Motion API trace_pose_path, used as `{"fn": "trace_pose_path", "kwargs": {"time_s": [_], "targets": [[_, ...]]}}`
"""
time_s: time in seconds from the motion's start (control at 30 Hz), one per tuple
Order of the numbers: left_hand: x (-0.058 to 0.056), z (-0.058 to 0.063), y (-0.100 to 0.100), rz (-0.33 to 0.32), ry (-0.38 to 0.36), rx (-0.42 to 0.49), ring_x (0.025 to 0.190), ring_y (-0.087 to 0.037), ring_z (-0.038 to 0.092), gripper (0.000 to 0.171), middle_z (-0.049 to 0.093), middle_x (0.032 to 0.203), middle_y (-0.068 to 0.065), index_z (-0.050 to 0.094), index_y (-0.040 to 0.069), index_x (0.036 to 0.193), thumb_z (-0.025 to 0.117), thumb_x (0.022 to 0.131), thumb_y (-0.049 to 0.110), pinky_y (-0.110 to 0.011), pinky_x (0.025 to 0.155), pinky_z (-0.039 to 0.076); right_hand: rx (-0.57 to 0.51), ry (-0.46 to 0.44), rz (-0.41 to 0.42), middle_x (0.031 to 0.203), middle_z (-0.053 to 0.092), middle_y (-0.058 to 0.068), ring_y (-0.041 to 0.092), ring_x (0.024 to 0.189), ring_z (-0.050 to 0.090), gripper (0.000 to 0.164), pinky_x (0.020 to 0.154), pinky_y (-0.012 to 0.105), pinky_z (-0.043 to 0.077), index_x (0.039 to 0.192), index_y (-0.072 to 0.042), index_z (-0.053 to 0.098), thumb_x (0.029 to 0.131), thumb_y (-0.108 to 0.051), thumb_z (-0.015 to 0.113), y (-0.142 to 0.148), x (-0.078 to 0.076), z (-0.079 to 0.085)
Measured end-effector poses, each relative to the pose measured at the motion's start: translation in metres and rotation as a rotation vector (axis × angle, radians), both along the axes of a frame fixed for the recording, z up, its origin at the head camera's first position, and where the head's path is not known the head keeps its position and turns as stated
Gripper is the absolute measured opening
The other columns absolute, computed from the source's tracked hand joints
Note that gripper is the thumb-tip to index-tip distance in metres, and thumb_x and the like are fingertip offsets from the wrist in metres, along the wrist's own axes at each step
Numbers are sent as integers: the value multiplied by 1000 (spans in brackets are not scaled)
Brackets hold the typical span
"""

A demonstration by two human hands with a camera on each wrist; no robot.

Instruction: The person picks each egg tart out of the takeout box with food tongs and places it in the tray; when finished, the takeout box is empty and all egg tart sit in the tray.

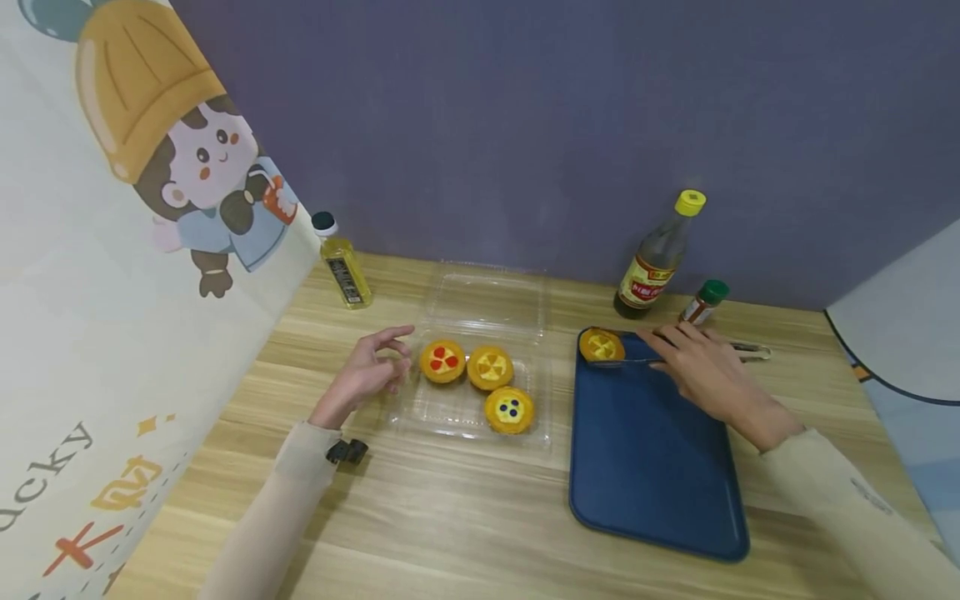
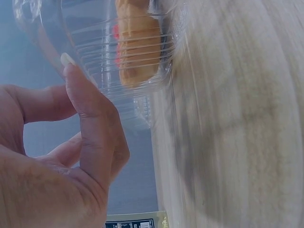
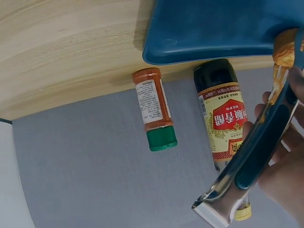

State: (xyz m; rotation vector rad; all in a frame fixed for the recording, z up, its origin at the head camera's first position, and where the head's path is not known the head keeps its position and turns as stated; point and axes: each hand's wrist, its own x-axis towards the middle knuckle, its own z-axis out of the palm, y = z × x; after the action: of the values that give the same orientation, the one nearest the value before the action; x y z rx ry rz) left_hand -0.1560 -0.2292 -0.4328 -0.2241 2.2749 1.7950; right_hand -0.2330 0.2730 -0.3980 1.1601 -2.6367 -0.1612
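My right hand point(image 1: 697, 367) grips metal tongs point(image 3: 251, 147) with dark blue grips. The tongs' ends stand on either side of a tart point(image 1: 602, 345) with a yellow topping, in the far left corner of the blue tray point(image 1: 652, 467). My left hand point(image 1: 367, 367) is beside the left edge of an opened clear plastic box point(image 1: 442, 408), its fingers loosely bent and holding nothing. Whether a fingertip touches the plastic, I cannot tell. Inside the box sit a tart with red pieces point(image 1: 442, 361), one with yellow pieces point(image 1: 490, 368) and one with blue dots point(image 1: 510, 410).
Behind the tray stand a dark sauce bottle point(image 1: 648, 271) with a yellow cap and a small green-capped spice jar point(image 1: 702, 303). An oil bottle point(image 1: 346, 271) is at the back left. A grey-blue wall point(image 1: 487, 142) closes off the wooden table's point(image 1: 450, 517) far side.
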Motion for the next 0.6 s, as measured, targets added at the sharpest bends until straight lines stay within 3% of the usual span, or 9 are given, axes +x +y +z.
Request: {"fn": "trace_pose_path", "kwargs": {"time_s": [0.33, 0.6], "targets": [[-1, 0, 1, 4, 22, -6, 67, -10, 57, 69, 54, 132, -27, 41, 7, 159, 59, 94, -9, -25, 56, 57, 16, -21, -36, 133, 63, 14, 37, 119, 61, 73, 87, 55, 57, 151, -13, 55, 85, -8, 84, -3, 1, 0], [0, -2, 0, 6, 15, -13, 69, -10, 57, 69, 54, 132, -26, 42, 8, 159, 59, 94, -8, -26, 57, 58, -13, 1, -16, 128, 65, 14, 36, 113, 62, 65, 80, 54, 57, 149, -11, 57, 88, -14, 82, -3, 2, -2]]}}
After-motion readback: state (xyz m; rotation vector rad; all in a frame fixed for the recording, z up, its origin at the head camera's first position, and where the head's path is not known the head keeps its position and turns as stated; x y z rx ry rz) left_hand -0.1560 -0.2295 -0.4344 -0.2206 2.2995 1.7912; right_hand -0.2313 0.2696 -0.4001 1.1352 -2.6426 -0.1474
